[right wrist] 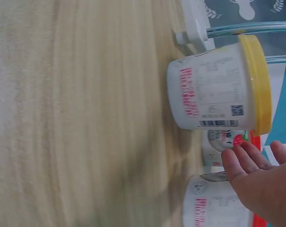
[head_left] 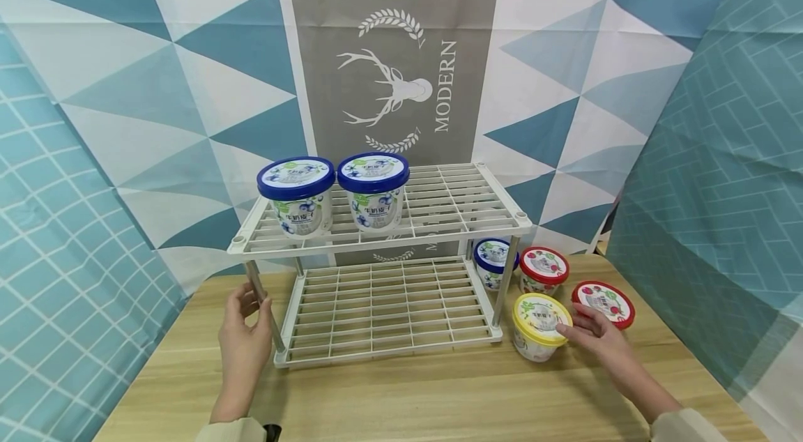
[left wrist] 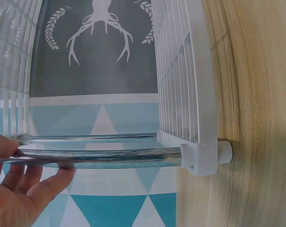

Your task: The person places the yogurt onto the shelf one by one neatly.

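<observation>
Blue-lidded tubs [head_left: 373, 196] atop rack [head_left: 504, 194], red-lidded tubs [head_left: 544, 265] behind and right of yellow-lidded tub [head_left: 541, 320] on table [head_left: 452, 397] by rack's right end; left hand [head_left: 246, 330] pinching post [left wrist: 110, 158], right hand [head_left: 602, 341] slack-fingered beside yellow-lidded tub, grasping nothing, contact unclear.

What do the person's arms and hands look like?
The left hand and right hand wear no gloves. The left sleeve and right sleeve look pale beige. A small black piece shows beside the left sleeve; I can't tell what it is.
</observation>
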`<state>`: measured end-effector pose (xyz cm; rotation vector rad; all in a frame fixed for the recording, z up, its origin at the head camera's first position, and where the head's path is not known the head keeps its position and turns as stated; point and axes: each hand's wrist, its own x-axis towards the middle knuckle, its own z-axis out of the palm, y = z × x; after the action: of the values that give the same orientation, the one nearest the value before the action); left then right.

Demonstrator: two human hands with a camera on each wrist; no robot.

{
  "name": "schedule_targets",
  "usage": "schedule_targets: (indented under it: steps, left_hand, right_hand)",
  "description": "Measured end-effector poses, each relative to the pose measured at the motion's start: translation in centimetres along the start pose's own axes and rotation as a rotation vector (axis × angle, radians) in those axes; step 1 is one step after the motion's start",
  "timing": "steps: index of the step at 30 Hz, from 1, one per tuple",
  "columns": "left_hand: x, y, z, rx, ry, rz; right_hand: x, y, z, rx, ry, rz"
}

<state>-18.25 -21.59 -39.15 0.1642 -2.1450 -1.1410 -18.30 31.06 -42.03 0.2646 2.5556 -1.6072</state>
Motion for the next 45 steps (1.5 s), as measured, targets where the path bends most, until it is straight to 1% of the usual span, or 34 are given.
schedule_targets:
  steps: [3,9,15,23,28,32,36,40,42,45]
  left_hand:
    - [0.0,-0.1,0.0,0.009,0.0,-0.006]
    - [0.0,-0.1,0.0,0.007,-0.011,-0.016]
    - [0.0,-0.1,0.0,0.005,-0.011,-0.012]
    - [0.0,0.2,-0.1,-0.009,-0.021,-0.003]
    - [0.0,0.2,0.0,-0.027,-0.011,0.002]
    - [-0.1,0.1,0.0,-0.024,-0.001,0.012]
    - [0.0,0.1,0.0,-0.002,-0.003,0.01]
    - [0.0,0.1,0.0,-0.009,-0.006,0.006]
    - [0.0,0.2,0.0,-0.017,-0.005,0.005]
    - [-0.1,0.2,0.0,-0.027,-0.006,0.002]
  right_hand:
    - [0.1,0.4,0.4,0.017,-0.009,0.014]
    - [0.3,1.3,1.1,0.07,-0.031,0.016]
    - [0.5,2.2,1.9,0.029,-0.023,0.02]
    - [0.8,2.5,2.9,0.001,-0.01,0.042]
    - [1.0,2.9,3.5,0.026,-0.015,0.042]
    - [0.9,3.0,4.0,0.036,0.011,0.023]
    - [0.8,2.9,4.6,0.04,0.057,0.009]
    - [0.8,2.8,5.4,0.032,0.111,0.005]
    - [0.8,2.8,5.8,0.046,0.136,0.001]
    - [0.9,2.7,6.4,0.103,0.171,-0.002]
